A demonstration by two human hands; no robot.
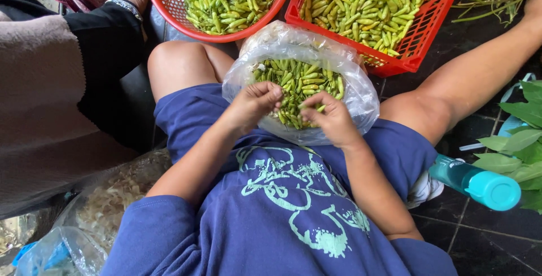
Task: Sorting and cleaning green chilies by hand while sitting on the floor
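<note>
Both hands (293, 109) pinching small green chillies (299, 84), clear bag (361, 92)

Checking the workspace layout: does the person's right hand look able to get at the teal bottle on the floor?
Probably yes: the right hand rests at the bag of chilies, and the teal bottle lies beside the right thigh with nothing between them.

One head-worn camera looks steeply down, close over the lap (282, 140) and dark floor (480, 236).
</note>
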